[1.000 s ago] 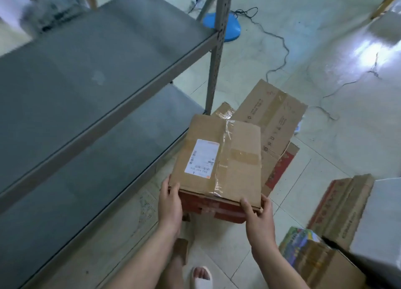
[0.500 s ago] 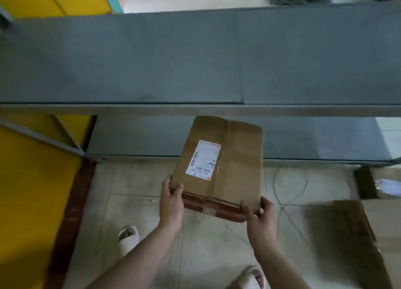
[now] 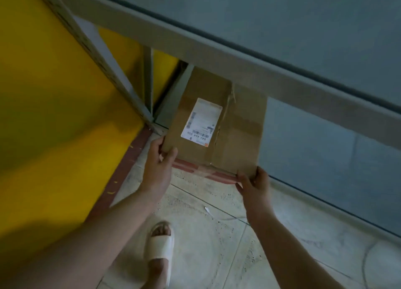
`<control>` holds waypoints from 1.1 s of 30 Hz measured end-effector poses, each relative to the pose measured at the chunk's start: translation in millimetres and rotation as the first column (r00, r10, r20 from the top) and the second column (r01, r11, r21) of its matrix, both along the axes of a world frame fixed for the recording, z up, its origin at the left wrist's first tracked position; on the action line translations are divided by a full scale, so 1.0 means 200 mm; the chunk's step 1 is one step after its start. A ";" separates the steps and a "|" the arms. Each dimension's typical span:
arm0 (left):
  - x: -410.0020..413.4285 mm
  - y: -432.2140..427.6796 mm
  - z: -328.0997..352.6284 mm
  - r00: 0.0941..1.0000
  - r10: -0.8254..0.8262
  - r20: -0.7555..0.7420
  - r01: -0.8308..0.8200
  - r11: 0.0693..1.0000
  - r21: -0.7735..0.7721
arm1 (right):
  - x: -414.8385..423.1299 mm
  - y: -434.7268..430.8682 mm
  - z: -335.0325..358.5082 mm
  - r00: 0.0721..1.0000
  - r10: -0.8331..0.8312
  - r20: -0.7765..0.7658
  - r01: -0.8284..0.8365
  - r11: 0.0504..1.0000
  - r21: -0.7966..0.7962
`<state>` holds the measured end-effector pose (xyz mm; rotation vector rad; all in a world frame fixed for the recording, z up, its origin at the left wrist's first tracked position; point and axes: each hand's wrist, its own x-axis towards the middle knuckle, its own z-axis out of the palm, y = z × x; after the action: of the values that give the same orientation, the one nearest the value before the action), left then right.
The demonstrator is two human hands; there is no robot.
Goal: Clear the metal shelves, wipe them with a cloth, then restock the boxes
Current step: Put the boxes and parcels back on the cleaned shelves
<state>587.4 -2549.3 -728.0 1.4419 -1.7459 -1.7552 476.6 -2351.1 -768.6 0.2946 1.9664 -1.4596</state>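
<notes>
- Left hand (image 3: 159,160) grips the cardboard box (image 3: 236,137) at its near left corner, thumb on top and fingers curled along the side
- White shipping label (image 3: 201,121) lies just beyond that thumb, with barcodes and a bold code line too blurred to read surely
- The box spans both hands, its long axis running away from them and its far end under the upper shelf rail (image 3: 282,78)
- Right hand (image 3: 252,183) pinches the near right corner beside the lower shelf (image 3: 314,158)
</notes>
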 end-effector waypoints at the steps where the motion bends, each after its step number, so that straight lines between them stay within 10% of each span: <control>1: -0.05 -0.11 -0.05 0.999 -0.041 0.002 0.041 0.999 -0.003 | -0.05 -0.11 -0.07 1.000 -0.014 -0.010 0.013 1.000 -0.017; 9: -0.34 -0.72 -0.55 0.993 -0.093 0.072 0.092 0.996 0.016 | -0.41 -0.59 -0.35 0.976 0.163 -0.142 -0.156 0.986 0.061; 17: -0.27 -0.79 -0.42 0.957 -0.254 0.140 0.290 0.846 -0.447 | -0.63 -0.97 -0.37 0.952 0.306 -0.025 -0.307 0.944 -0.120; 29: -0.35 -0.72 -0.32 0.883 -0.371 0.287 0.428 0.887 -0.173 | -0.50 -1.01 -0.33 0.976 0.211 0.045 -0.209 0.977 -0.045; 33: -0.40 -0.66 -0.34 0.832 -0.384 0.399 0.512 0.808 -0.290 | -0.51 -1.00 -0.37 0.982 0.187 0.026 -0.185 0.981 -0.056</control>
<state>507.7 -2682.1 -796.4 1.2518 -2.6238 -1.2751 374.6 -2550.6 -842.8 0.1057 1.8731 -1.3757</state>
